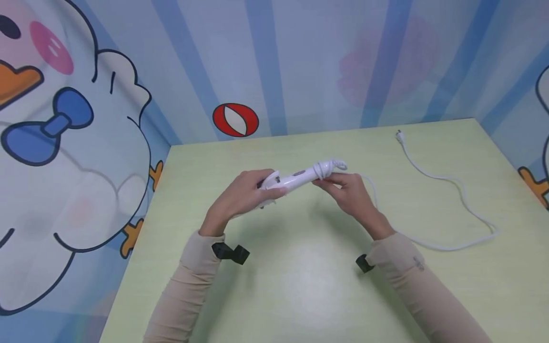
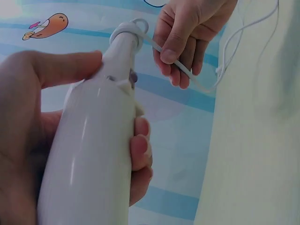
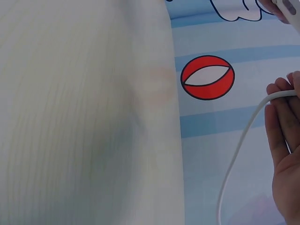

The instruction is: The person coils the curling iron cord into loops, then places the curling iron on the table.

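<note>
My left hand (image 1: 246,193) grips a white curling iron (image 1: 296,181) round its thick body, thumb along the top in the left wrist view. The iron slants up to the right above the table. Several turns of its white cord (image 1: 322,170) are wound round the thin handle end, with a small loop at the tip. Close by that end, my right hand (image 1: 349,193) pinches the cord between thumb and fingers. In the left wrist view a stretch of cord (image 2: 187,74) runs from the wound handle (image 2: 123,51) through the right hand (image 2: 192,35).
The rest of the cord (image 1: 450,248) curves over the right side of the pale table (image 1: 309,286), ending in a plug (image 1: 400,137) near the back edge. Cartoon-printed walls (image 1: 300,62) stand behind and beside the table.
</note>
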{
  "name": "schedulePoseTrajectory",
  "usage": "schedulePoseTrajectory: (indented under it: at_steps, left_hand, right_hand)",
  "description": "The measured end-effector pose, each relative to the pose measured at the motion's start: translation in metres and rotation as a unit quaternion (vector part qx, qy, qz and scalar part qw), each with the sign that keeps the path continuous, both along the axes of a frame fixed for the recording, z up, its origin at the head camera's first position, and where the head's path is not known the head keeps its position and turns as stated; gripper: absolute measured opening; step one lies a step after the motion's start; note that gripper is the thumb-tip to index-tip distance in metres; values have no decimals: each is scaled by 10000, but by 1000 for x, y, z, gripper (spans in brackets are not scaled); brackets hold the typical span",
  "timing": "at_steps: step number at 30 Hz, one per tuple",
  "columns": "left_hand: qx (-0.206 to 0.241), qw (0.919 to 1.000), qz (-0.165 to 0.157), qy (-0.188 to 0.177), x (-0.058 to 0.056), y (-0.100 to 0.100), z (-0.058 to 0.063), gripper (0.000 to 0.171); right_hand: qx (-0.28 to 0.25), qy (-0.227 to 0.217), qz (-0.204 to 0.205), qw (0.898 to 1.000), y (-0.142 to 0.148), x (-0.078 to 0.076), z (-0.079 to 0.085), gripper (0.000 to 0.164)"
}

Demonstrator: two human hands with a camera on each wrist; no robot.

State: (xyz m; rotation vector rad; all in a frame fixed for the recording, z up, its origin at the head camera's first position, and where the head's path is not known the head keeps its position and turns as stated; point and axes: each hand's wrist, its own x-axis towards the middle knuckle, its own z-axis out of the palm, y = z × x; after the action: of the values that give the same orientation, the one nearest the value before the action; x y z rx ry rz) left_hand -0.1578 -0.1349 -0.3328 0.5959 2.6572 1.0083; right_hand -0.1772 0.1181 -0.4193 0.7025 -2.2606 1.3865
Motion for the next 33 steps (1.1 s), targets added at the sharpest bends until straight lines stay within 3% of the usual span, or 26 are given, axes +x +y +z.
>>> schedulePoseTrajectory:
  at_steps: [6, 11, 16, 22, 27, 33]
  left_hand:
    - [0, 9990, -454, -36, -1, -4, 2, 31]
    - [87, 9971, -699, -288, -1, -8, 3, 34]
    - [45, 9947, -959, -377, 1, -11, 6, 32]
    - [-744, 9887, -1278, 235, 5, -11, 14, 34]
    - [-1388, 9808, -1251, 552, 7, -11, 17, 40]
    - [-1916, 9699, -1218, 879, 8, -6, 12, 44]
  right_hand:
    - [116, 854, 140, 9962, 0, -2, 2, 13]
    - [164, 901, 601, 9940, -2, 0, 8, 20]
    - [678, 1044, 1102, 9861, 3, 1, 18, 32]
    - [1785, 1329, 1319, 9660, 14, -8, 31, 31]
    - [2567, 1289, 1092, 9516, 17, -15, 44, 23]
    - [3060, 1278, 978, 9383, 16, -18, 60, 19]
